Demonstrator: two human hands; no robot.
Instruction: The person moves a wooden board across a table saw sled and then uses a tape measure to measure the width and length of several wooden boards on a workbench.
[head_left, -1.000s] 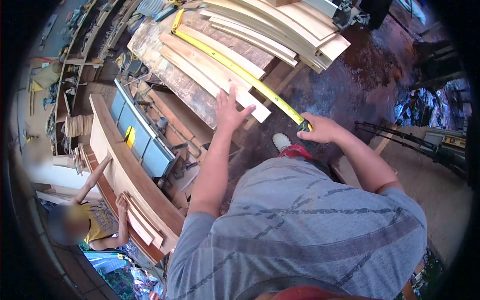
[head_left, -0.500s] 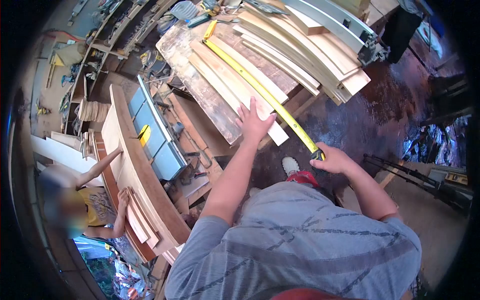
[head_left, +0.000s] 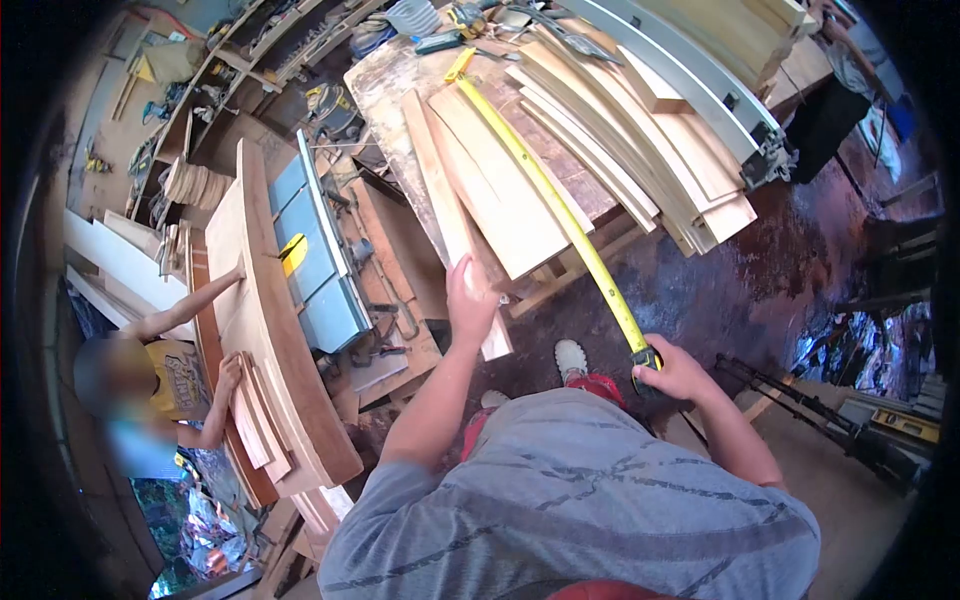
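My left hand is closed around the near end of a narrow wooden strip, which slants across the workbench's left side. In my right hand is the case of a tape measure, held past the bench's near edge. Its yellow blade runs out straight to the far part of the bench, lying along the right side of a wider board. That board rests on the worn workbench, to the right of the strip.
Curved boards are stacked on the bench's right side, beside a long metal rail. To the left stands a blue table saw. A co-worker handles wood at a long curved panel. A black tripod lies at right.
My left hand, previously spread flat on the boards, now grips the narrow strip. The strip has swung left, away from the wider board. My right hand still holds the extended tape measure.
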